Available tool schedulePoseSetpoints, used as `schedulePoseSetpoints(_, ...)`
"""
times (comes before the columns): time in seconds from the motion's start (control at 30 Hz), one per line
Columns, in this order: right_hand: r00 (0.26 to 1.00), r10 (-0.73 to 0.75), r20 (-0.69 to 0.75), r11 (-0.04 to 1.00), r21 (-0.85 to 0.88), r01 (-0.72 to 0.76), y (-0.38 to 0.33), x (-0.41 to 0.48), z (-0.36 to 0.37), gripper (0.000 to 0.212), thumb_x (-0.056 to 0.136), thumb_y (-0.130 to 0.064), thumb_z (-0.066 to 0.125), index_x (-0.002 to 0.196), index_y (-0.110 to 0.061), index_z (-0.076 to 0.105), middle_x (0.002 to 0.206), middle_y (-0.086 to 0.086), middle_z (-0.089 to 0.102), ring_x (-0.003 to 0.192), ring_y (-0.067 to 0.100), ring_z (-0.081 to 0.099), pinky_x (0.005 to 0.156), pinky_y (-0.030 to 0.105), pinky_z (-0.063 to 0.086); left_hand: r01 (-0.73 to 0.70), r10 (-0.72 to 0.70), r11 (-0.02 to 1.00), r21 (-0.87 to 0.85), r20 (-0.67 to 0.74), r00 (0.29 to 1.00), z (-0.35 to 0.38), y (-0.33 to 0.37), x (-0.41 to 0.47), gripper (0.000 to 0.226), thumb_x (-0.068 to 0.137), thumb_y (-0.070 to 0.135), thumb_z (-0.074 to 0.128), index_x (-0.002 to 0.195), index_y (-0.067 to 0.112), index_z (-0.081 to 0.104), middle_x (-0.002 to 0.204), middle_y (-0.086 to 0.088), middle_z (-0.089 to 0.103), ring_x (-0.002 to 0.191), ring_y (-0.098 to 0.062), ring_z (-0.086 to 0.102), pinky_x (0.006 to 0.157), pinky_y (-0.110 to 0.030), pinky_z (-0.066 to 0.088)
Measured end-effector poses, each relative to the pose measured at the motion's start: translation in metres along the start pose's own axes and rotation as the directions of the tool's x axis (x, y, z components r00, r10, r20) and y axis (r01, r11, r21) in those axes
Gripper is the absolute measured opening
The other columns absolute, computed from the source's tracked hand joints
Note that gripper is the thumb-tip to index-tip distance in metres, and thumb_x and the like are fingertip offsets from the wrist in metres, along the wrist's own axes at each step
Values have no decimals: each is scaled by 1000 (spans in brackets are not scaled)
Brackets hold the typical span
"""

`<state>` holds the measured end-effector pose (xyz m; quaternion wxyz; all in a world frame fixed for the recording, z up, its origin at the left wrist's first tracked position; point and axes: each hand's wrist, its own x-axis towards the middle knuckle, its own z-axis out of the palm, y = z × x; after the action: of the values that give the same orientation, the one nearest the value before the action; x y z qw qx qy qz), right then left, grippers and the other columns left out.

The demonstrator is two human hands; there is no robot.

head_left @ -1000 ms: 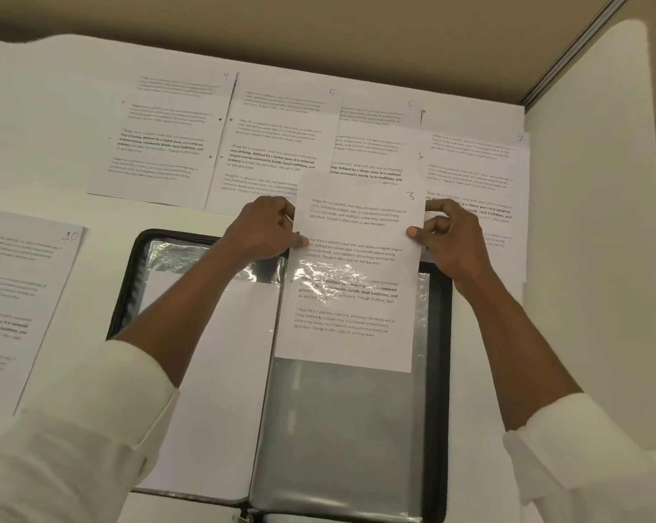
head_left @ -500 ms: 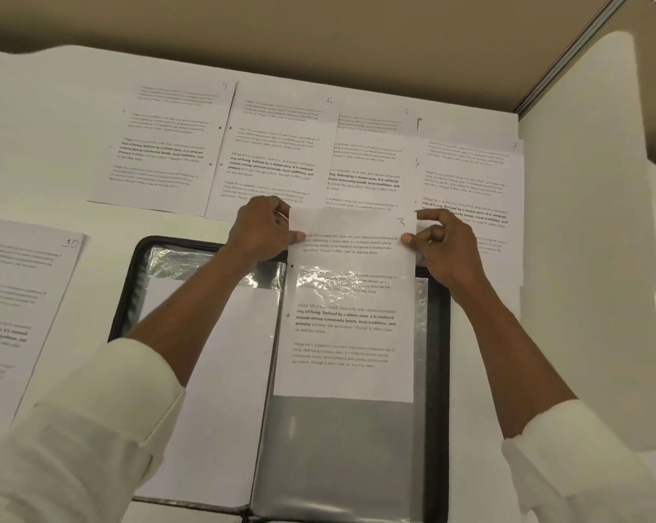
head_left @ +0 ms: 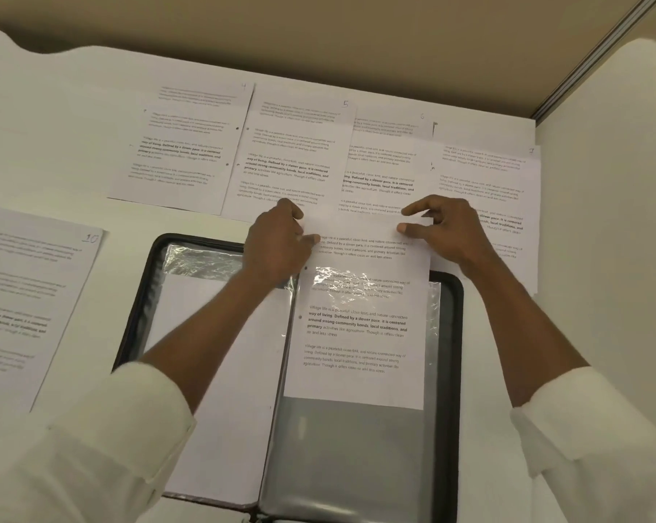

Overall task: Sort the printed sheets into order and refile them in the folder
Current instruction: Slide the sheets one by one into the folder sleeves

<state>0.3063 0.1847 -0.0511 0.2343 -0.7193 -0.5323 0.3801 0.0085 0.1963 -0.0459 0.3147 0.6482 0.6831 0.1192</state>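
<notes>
The sheet (head_left: 360,326) sits in the middle of the frame, its lower part already inside the clear sleeve (head_left: 356,447) on the right-hand page of the open folder (head_left: 455,334). Glare from the plastic lies across its text. Its bottom edge stops partway down, with bare grey pocket below it, and its top sticks out above the folder's upper rim.

To my eye the job now is to feed it down squarely. Both top corners should go at the same pace, the side edges parallel to the sleeve walls and the punched edge toward the spine, so the paper doesn't buckle or snag at the mouth.

The left hand (head_left: 277,243) grips the sheet's upper left edge, fingers curled and thumb laid on the face. Whether it also holds the sleeve's mouth I cannot tell. The right hand (head_left: 443,232) pinches the upper right corner, thumb on the paper, forefinger lifted a little above it.

Across the top of the frame lies a row of printed pages, among them the sheet marked 5 (head_left: 292,156). The sheet marked 10 (head_left: 28,296) lies at the left edge.
</notes>
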Motion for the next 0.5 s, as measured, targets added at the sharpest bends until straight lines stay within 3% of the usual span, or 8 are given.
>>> schedulePoseSetpoints(0.07,990,-27,141,995,-93,40,-11,13,-5,28,78,-38,93,103,-31,81,102,-6,76,100,11,69,92,34,53,-77,89,988,137,-86,992,9,3,-23,51,91,39,80,129,13,58,120,-4,67,113,-27,60,98,-45,51)
schedulePoseSetpoints(0.17,948,-53,313,952,-270,142,-30,33,-7,23,84,-37,89,104,-28,81,96,-5,76,97,15,69,91,36,53,-138,165,977,162,-161,973,30,1,-72,64,93,56,71,136,11,54,136,-8,58,124,-28,52,104,-44,46)
schedulePoseSetpoints(0.23,910,-38,412,912,-359,200,-41,45,-3,22,87,-35,86,107,-27,80,97,-6,74,98,16,68,88,35,53,-147,167,978,149,-129,978,48,-6,-108,78,95,70,59,144,11,47,154,-10,45,142,-29,41,115,-46,40)
schedulePoseSetpoints(0.3,879,-32,476,887,-392,244,-51,55,5,25,89,-34,84,112,-26,78,101,-5,73,98,15,66,83,32,49,-144,153,974,172,-40,987,66,-14,-144,96,94,81,47,159,12,32,174,-12,17,161,-28,14,128,-45,23)
schedulePoseSetpoints(0.37,854,-58,517,886,-368,283,-59,60,16,28,88,-35,85,113,-25,77,102,-5,72,94,11,64,77,28,46,-191,195,961,200,-1,981,79,-21,-177,108,93,85,45,166,10,18,177,-12,-3,164,-27,-3,130,-48,16)
schedulePoseSetpoints(0.5,819,-114,562,888,-311,337,-71,57,38,21,87,-29,86,105,-27,74,95,-7,70,85,7,62,72,24,43,-293,296,934,203,18,955,92,-35,-221,121,86,80,62,166,1,17,176,-19,-3,163,-36,1,127,-59,21)
